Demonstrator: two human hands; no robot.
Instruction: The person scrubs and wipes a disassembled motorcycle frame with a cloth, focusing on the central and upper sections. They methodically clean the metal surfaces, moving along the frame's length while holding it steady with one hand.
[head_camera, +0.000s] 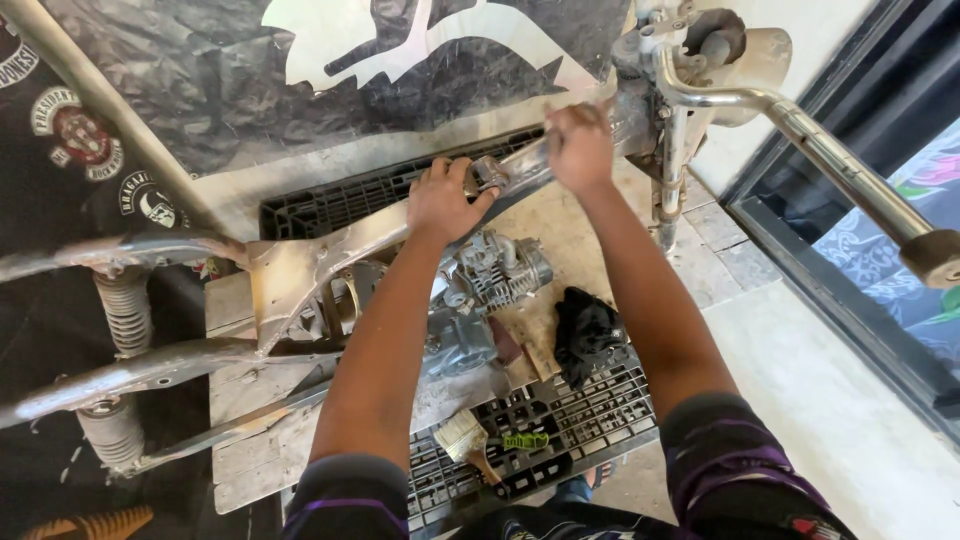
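Here, left hand (440, 200) and right hand (580, 148) gripping frame tube (520, 170), perhaps sandpaper underneath

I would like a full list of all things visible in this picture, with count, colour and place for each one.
motorcycle frame: one, bare grey metal, lying across the middle
engine: one, silver-grey, under the frame's tube
handlebar: one, chrome, upper right
shock absorbers: two, grey springs, left side
plastic pallet: one, black, under the frame
paintbrush: one, pale bristles, on the pallet near the bottom
rag: one, black, right of the engine
small green item: one, on the pallet; kind unclear
banner: one, black and white, on the floor at the top
left hand: gripping the frame tube
right hand: on the tube, further up
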